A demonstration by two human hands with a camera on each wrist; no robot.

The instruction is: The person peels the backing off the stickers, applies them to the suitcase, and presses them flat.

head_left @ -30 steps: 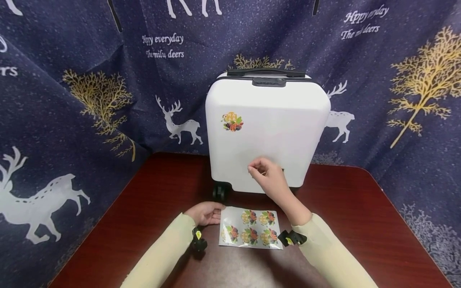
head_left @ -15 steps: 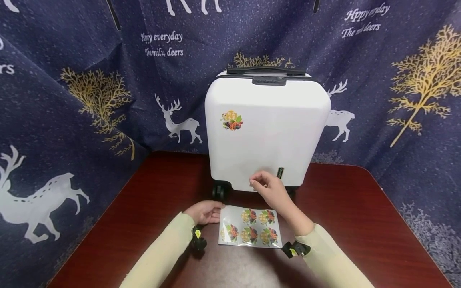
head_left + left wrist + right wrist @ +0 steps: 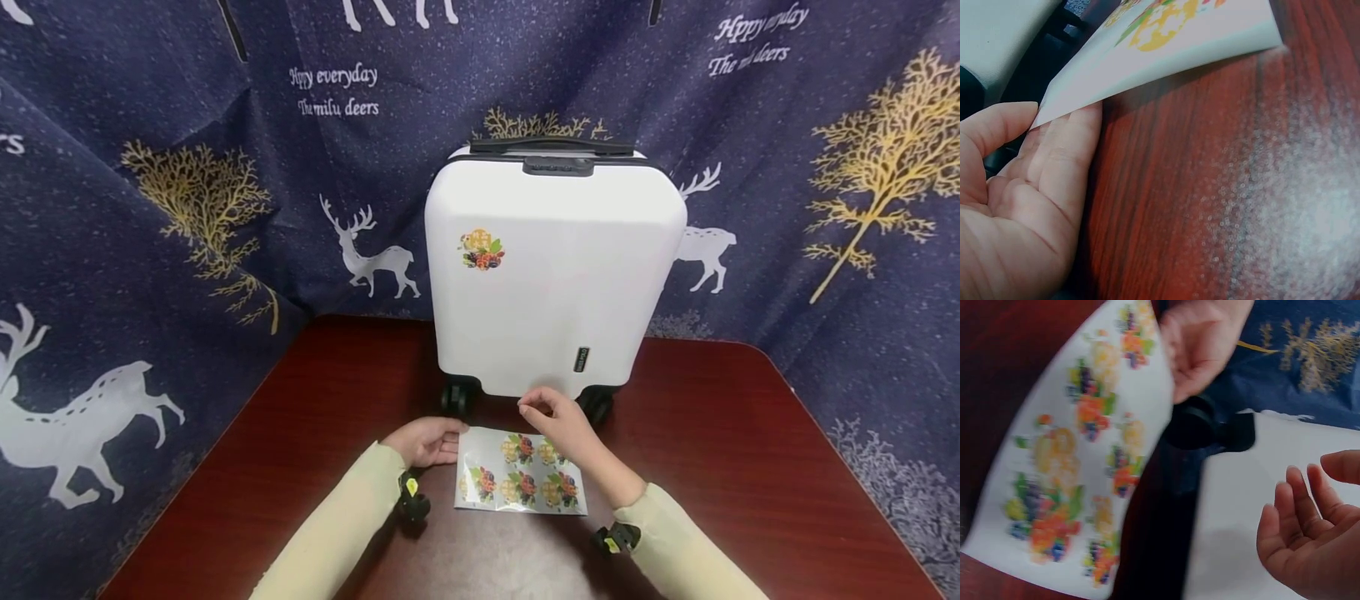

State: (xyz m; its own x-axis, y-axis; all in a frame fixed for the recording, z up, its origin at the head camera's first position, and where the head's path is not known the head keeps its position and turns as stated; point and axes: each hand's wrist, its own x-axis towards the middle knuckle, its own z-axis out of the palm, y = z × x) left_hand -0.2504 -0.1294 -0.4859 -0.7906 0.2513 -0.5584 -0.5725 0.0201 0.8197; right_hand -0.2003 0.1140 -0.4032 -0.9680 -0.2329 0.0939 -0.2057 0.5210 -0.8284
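A white sheet of fruit stickers (image 3: 480,450) lies low over the table in front of the suitcase. My left hand (image 3: 426,442) holds its upper left corner, thumb on top and fingers under the edge, as the left wrist view shows. My right hand (image 3: 558,423) hovers over the sheet's far right part, covering some of one sticker. In the right wrist view its fingers are loosely bent, with a gap to the thumb and nothing between them. A white suitcase (image 3: 555,292) stands upright behind, with one fruit sticker (image 3: 482,250) on its upper left front.
The suitcase stands on black wheels (image 3: 456,395) on the dark red table (image 3: 720,450). It has a black top handle (image 3: 551,147) and a small black label (image 3: 581,360). A blue deer-print cloth (image 3: 360,167) hangs behind.
My right hand has come down and back from the suitcase front toward the sticker sheet, uncovering the black label. My left hand keeps its hold on the sheet's corner.
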